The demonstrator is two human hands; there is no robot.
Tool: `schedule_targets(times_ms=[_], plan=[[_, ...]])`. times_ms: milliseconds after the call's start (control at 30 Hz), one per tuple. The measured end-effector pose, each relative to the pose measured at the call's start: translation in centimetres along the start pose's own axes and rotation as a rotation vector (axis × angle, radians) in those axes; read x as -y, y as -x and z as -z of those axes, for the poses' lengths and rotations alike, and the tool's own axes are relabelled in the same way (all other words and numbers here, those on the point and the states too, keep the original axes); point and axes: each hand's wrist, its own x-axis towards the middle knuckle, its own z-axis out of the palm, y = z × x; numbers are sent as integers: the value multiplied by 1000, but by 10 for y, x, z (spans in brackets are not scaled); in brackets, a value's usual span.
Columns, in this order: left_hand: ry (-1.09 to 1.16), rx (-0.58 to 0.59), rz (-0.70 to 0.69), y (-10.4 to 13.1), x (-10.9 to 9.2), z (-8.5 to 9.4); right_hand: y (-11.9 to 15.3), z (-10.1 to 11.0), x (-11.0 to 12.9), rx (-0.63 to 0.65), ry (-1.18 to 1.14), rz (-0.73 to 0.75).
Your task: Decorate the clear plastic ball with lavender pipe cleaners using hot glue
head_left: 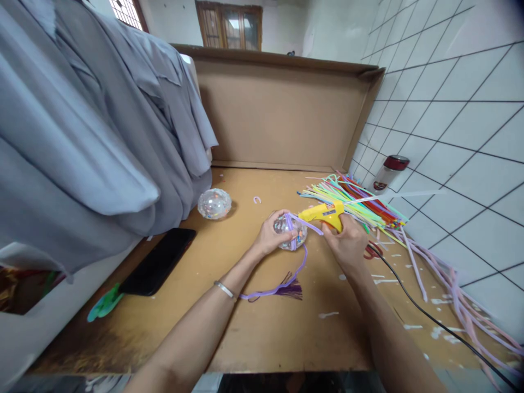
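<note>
My left hand (273, 233) holds a clear ball (301, 234) with colourful bits inside and purple pipe cleaner strips (292, 234) across it. In my right hand (347, 240) is a yellow hot glue gun (323, 214), its nozzle at the ball's upper right side. One purple strip sticks out to the right beneath the nozzle. A purple cord (303, 266) hangs down from the ball and curves left to a dark purple tassel (291, 288) on the table.
A second clear ball (214, 203) and a black phone (159, 262) lie on the left. Colourful pipe cleaners (356, 197) and a red-lidded jar (388, 173) are at the right. A black cable (421, 308) crosses the table (303, 341). Grey cloth (123, 131) hangs on the left.
</note>
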Motion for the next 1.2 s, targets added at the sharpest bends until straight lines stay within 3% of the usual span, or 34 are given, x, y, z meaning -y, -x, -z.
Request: schedule_targets(times_ms=[1200], plan=[[18, -17, 6, 1, -2, -1, -2, 3, 1, -3, -24, 8]])
